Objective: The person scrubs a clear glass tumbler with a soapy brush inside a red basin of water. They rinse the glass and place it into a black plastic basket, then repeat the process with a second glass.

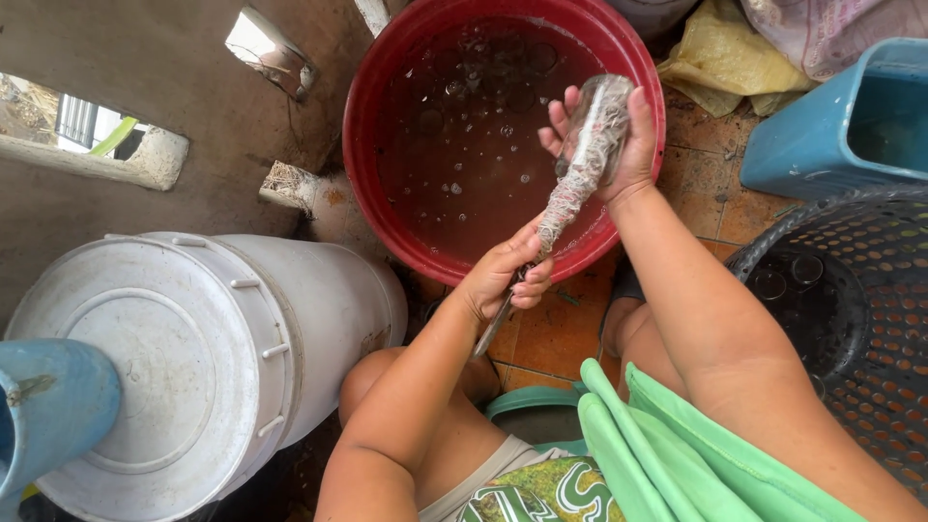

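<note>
- Round basin [387, 58]: deep red, holding brownish water dotted with clear bubbles.
- Glass [601, 106]: clear, with a pale grey-white brush [570, 193] inside it.
- Barrel [319, 300] and its lid: off-white, smudged with grey.
- Basket [870, 319]: black, patterned with rows of small holes.
- Bucket [802, 145]: light blue.
- Floor tiles [715, 193]: orange-brown.
- Apron [677, 454]: bright green.
- Sack [720, 58]: yellow.
</note>
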